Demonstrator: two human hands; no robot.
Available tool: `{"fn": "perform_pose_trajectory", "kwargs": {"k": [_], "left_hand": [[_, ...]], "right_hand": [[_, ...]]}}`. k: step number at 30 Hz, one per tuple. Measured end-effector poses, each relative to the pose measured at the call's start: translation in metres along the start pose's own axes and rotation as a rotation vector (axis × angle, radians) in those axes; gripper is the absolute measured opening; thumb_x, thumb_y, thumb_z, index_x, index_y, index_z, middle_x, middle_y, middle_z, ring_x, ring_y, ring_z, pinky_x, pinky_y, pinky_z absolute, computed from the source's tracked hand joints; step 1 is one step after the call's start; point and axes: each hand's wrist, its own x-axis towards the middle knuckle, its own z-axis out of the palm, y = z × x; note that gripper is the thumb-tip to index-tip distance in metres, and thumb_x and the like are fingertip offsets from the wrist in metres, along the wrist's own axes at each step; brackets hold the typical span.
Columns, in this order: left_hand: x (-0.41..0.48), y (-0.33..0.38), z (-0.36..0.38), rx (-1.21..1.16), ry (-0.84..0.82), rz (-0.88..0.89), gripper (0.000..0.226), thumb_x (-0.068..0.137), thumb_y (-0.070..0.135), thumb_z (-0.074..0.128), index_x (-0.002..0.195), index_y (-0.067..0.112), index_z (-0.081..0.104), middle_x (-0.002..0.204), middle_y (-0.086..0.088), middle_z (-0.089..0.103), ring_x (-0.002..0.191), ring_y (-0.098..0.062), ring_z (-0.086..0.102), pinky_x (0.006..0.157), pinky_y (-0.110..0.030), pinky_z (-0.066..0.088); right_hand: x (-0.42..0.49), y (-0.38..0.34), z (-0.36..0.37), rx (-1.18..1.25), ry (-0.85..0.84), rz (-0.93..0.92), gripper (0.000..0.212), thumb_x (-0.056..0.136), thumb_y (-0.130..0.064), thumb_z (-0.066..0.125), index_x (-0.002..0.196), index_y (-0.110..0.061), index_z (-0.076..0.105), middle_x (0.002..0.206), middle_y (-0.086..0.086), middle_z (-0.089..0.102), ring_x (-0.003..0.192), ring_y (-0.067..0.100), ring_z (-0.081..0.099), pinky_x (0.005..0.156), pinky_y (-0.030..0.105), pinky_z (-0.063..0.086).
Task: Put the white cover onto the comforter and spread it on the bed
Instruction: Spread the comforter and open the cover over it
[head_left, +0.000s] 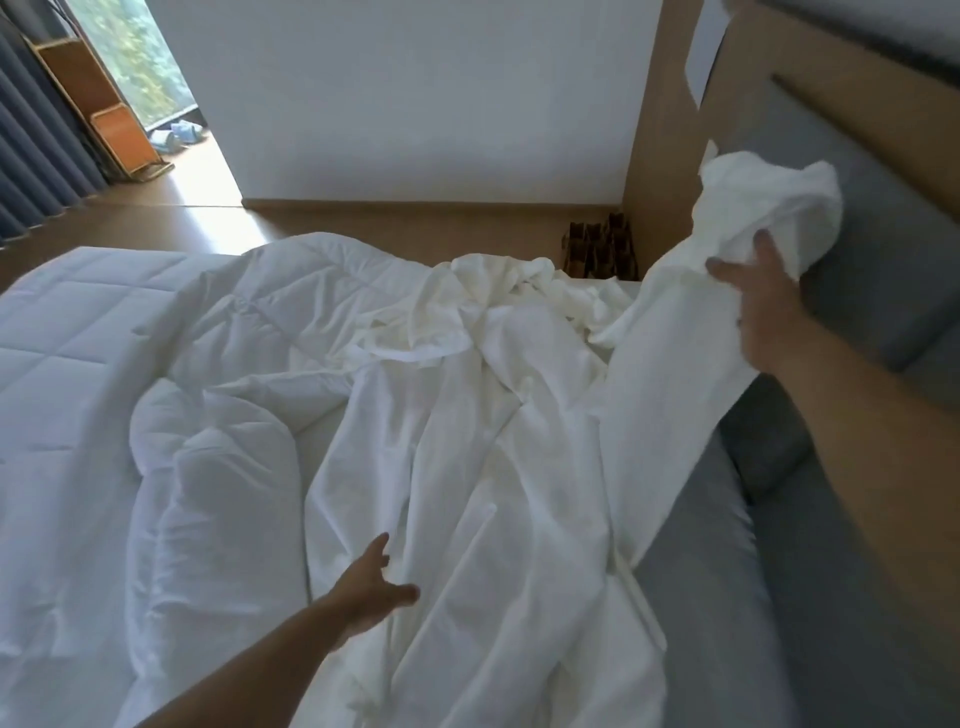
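Observation:
The thin white cover (467, 441) lies crumpled down the middle of the bed, over the quilted white comforter (104, 332) that fills the left side. My right hand (763, 306) grips a bunched end of the cover and holds it raised near the grey headboard. My left hand (371, 587) hovers with spread fingers at the cover's left edge, low in the view, holding nothing. Whether it touches the fabric is unclear.
A grey fitted sheet (737, 623) shows on the bed's right side, with the grey padded headboard (883, 270) and wood panelling behind it. A dark patterned object (597, 254) stands by the far wall. Wooden floor, grey curtains and a folding chair (124, 140) are at far left.

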Motion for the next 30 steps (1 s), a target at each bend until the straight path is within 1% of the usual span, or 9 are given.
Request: {"fn": "perform_pose_trajectory", "kwargs": {"k": [3, 8, 10, 12, 18, 20, 22, 25, 30], "left_hand": [[-0.016, -0.025, 0.005, -0.005, -0.008, -0.038, 0.101, 0.083, 0.022, 0.079, 0.159, 0.025, 0.011, 0.159, -0.004, 0.032, 0.132, -0.029, 0.049, 0.103, -0.041, 0.046], [-0.027, -0.054, 0.011, 0.1, 0.009, -0.046, 0.104, 0.079, 0.025, 0.081, 0.158, 0.021, 0.013, 0.159, -0.01, 0.03, 0.132, -0.027, 0.047, 0.108, -0.038, 0.043], [-0.037, -0.06, 0.016, 0.153, 0.004, -0.048, 0.105, 0.08, 0.028, 0.081, 0.158, 0.019, 0.012, 0.159, -0.011, 0.027, 0.131, -0.025, 0.043, 0.1, -0.03, 0.047], [-0.049, -0.071, 0.022, 0.242, 0.015, -0.044, 0.112, 0.075, 0.038, 0.084, 0.158, 0.019, 0.011, 0.161, -0.01, 0.024, 0.14, -0.028, 0.035, 0.111, -0.038, 0.039], [-0.094, -0.135, 0.054, 0.44, -0.033, -0.158, 0.137, 0.063, 0.067, 0.08, 0.157, 0.027, -0.012, 0.165, -0.015, -0.006, 0.149, -0.044, 0.001, 0.121, -0.052, 0.01], [-0.112, -0.166, 0.065, 0.518, -0.059, -0.183, 0.143, 0.06, 0.073, 0.077, 0.154, 0.028, -0.02, 0.163, -0.018, -0.002, 0.148, -0.046, 0.007, 0.12, -0.055, 0.014], [-0.126, -0.191, 0.072, 0.582, -0.041, -0.176, 0.146, 0.056, 0.075, 0.076, 0.153, 0.028, -0.023, 0.156, -0.018, 0.023, 0.142, -0.041, 0.028, 0.114, -0.055, 0.029], [-0.141, -0.21, 0.066, 0.599, 0.02, -0.129, 0.132, 0.067, 0.063, 0.075, 0.154, 0.022, -0.016, 0.137, -0.009, 0.051, 0.122, -0.029, 0.054, 0.101, -0.046, 0.046], [-0.155, -0.215, 0.044, 0.464, -0.004, -0.054, 0.107, 0.065, 0.061, 0.076, 0.146, 0.018, 0.021, 0.127, -0.007, 0.058, 0.11, -0.028, 0.061, 0.093, -0.042, 0.052]], "right_hand": [[-0.034, 0.064, 0.014, -0.008, -0.08, 0.161, 0.076, 0.093, -0.037, 0.064, 0.156, -0.037, 0.022, 0.158, -0.002, 0.029, 0.14, 0.028, 0.035, 0.115, 0.052, 0.033], [-0.141, 0.158, 0.034, -0.123, -0.163, 0.393, 0.072, 0.094, -0.021, 0.065, 0.156, -0.016, 0.027, 0.158, 0.009, 0.034, 0.139, 0.029, 0.04, 0.111, 0.038, 0.035], [-0.194, 0.186, 0.037, -0.174, -0.214, 0.49, 0.074, 0.095, -0.023, 0.065, 0.156, -0.016, 0.025, 0.158, 0.01, 0.034, 0.14, 0.03, 0.039, 0.113, 0.04, 0.034], [-0.248, 0.211, 0.037, -0.275, -0.258, 0.553, 0.078, 0.094, -0.029, 0.066, 0.157, -0.016, 0.022, 0.16, 0.008, 0.029, 0.144, 0.029, 0.034, 0.115, 0.04, 0.031], [-0.407, 0.273, 0.044, -0.57, -0.215, 0.708, 0.14, 0.055, -0.068, 0.083, 0.158, -0.021, 0.0, 0.161, 0.012, 0.019, 0.147, 0.031, 0.025, 0.117, 0.047, 0.029], [-0.455, 0.291, 0.051, -0.684, -0.26, 0.728, 0.149, 0.048, -0.072, 0.081, 0.156, -0.023, -0.011, 0.157, 0.01, 0.029, 0.142, 0.03, 0.035, 0.111, 0.048, 0.036], [-0.491, 0.303, 0.055, -0.839, -0.289, 0.721, 0.121, 0.074, -0.057, 0.072, 0.155, -0.019, -0.009, 0.15, 0.008, 0.042, 0.133, 0.028, 0.047, 0.104, 0.043, 0.042], [-0.509, 0.301, 0.049, -0.864, -0.259, 0.673, 0.047, 0.098, -0.028, 0.049, 0.139, -0.005, 0.044, 0.137, 0.015, 0.056, 0.123, 0.032, 0.056, 0.1, 0.035, 0.046], [-0.464, 0.212, -0.015, -0.543, 0.274, 0.475, 0.037, 0.1, -0.012, 0.046, 0.117, 0.019, 0.058, 0.122, 0.038, 0.058, 0.113, 0.047, 0.057, 0.091, 0.043, 0.044]]}}
